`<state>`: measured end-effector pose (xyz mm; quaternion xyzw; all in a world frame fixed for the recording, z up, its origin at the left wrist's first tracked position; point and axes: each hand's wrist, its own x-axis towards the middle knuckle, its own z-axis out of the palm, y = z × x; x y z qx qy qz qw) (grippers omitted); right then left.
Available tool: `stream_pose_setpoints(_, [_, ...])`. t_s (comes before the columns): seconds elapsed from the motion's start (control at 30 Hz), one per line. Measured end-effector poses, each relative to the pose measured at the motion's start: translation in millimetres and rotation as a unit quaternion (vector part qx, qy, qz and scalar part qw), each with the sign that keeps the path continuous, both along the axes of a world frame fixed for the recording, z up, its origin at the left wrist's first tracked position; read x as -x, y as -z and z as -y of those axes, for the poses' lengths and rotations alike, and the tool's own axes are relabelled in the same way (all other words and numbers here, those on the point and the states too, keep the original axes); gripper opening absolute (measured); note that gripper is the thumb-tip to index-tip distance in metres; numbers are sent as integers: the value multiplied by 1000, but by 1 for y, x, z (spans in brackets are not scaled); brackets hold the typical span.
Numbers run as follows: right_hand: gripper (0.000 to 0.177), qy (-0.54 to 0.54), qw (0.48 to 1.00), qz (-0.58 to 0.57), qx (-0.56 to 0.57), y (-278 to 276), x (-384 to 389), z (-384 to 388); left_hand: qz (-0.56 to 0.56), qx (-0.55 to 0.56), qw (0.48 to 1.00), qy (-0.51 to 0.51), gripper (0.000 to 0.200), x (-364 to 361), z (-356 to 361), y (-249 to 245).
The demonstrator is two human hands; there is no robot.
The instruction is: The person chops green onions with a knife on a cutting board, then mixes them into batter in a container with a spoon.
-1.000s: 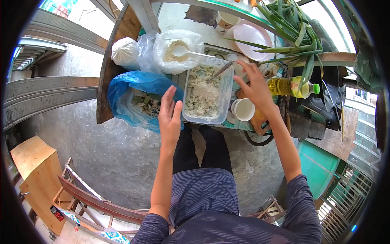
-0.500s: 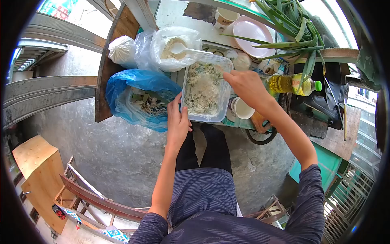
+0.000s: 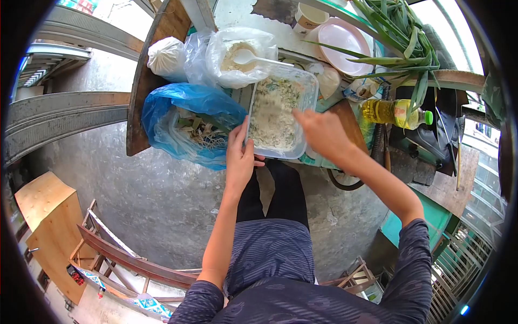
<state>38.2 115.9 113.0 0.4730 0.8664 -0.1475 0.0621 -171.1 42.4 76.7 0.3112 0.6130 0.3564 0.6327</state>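
Observation:
A clear plastic container (image 3: 311,89) holds a floury mix (image 3: 272,127) with chopped green bits. At its left near corner my left hand (image 3: 240,153) grips the wall, thumb at the rim and fingers along the side. Over the right side of the container is my right hand (image 3: 324,135), fingers curled closed; whatever they hold is smeared by motion over the mix. Just beyond the container, a white plastic spoon (image 3: 245,56) rests in an open bag of pale powder (image 3: 229,67). A blue plastic bag (image 3: 162,102) with vegetable scraps and roots (image 3: 202,132) lies left of my left hand.
A bottle of yellow oil (image 3: 394,112) lies on its side at the right, under long green leaves (image 3: 404,43). A pink plate (image 3: 343,46) and a paper cup (image 3: 308,19) stand at the back. A tied white bag (image 3: 165,56) sits at the left.
My right hand has moved toward the near end of the container and now covers where a paper cup showed. My left hand keeps its hold. The whole view has shifted slightly.

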Motion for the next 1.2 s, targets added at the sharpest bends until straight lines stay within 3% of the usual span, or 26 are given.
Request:
stream_pose_setpoints(0.13, [29,37,999,31,-20,-10,-11,-14,1,0,1000,0,52,0,-2,-2])
stream_pose_setpoints(0.23, [28,25,996,75,39,-18,-5,15,-4,-5,1000,0,52,0,-2,-1])
stream_pose_setpoints(0.47, [23,-4,994,-9,106,-17,17,37,-9,-1,1000,-4,53,-2,-2,-4])
stream_pose_setpoints(0.57, [22,-2,997,-23,68,-3,19,21,-3,3,1000,-8,52,-2,-3,-3])
stream_pose_setpoints(0.67, [23,75,997,-7,18,-23,8,3,-4,2,1000,-15,51,0,-2,1])
stream_pose_setpoints(0.77, [28,109,991,67,-44,-20,-12,-19,0,1,1000,-13,51,-1,-2,2])
stream_pose_setpoints(0.97, [42,67,995,44,-61,19,23,-15,14,1,1000,-18,52,-7,-2,2])
stream_pose_setpoints(1.2, [45,-62,997,38,-5,-7,7,33,13,-12,1000,-22,55,-8,-3,1])
